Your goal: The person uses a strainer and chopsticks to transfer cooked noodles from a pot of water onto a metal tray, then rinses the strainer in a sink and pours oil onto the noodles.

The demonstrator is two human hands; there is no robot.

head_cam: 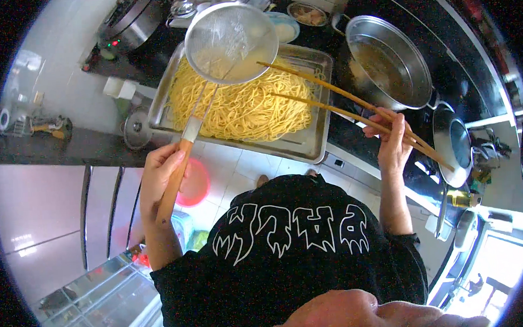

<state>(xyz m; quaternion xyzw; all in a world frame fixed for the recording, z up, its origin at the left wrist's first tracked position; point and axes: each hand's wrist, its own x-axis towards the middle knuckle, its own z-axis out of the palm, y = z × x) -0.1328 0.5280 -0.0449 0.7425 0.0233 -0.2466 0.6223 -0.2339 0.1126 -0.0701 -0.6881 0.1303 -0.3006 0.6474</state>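
Note:
My left hand [163, 167] grips the wooden handle of a round wire-mesh strainer [231, 39]. Its mesh bowl is over the far side of a rectangular metal tray [319, 140] and hides part of what lies there. A broad heap of yellow noodles [259, 107] fills most of the tray. In my right hand [392, 137] is a pair of long wooden cooking chopsticks [341, 91], spread apart. One tip reaches the strainer's right rim in the picture; the other is over the noodles. Whether either tip touches cannot be told.
Right of the tray stands a large metal pot [388, 68] holding liquid, with a wok [453, 146] nearer me. Small dishes [308, 15] sit behind the tray. A metal cooker [131, 25] is at the back left, a glass lid [138, 128] at the tray's left. A pink basin [194, 183] is below.

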